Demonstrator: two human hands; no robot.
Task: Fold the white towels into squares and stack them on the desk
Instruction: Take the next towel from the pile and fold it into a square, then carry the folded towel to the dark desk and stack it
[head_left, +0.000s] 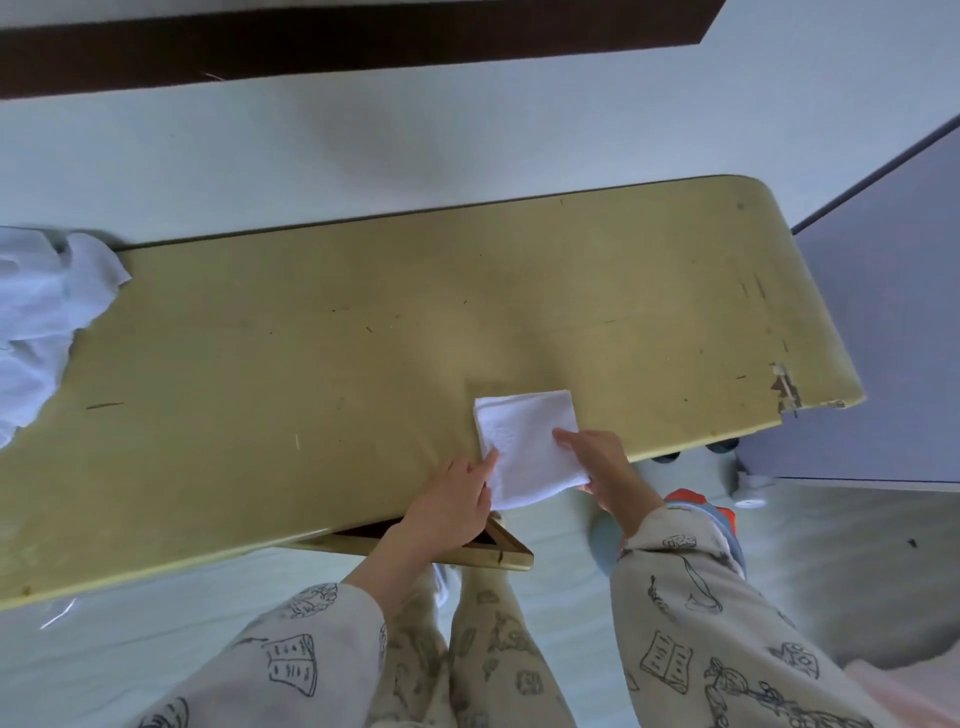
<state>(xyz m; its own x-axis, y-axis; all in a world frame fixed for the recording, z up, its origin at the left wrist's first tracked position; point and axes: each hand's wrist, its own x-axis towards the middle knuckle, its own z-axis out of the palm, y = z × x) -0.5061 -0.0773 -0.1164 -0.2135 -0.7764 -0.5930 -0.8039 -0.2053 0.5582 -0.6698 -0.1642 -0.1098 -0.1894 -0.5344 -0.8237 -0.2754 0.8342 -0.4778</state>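
A small white towel (524, 441), folded into a rough square, lies near the front edge of the yellow-green desk (363, 353). My left hand (457, 501) touches its left edge with straight fingers. My right hand (602, 467) pinches the towel's lower right corner, thumb on top and fingers beneath. A heap of unfolded white towels (41, 322) sits on the desk's far left end, cut off by the frame.
The desk stands against a pale wall. Its right front corner is chipped (784, 389). A grey cabinet (883, 338) stands to the right. A wooden frame (493, 545) juts out under the desk's front edge, close to my legs.
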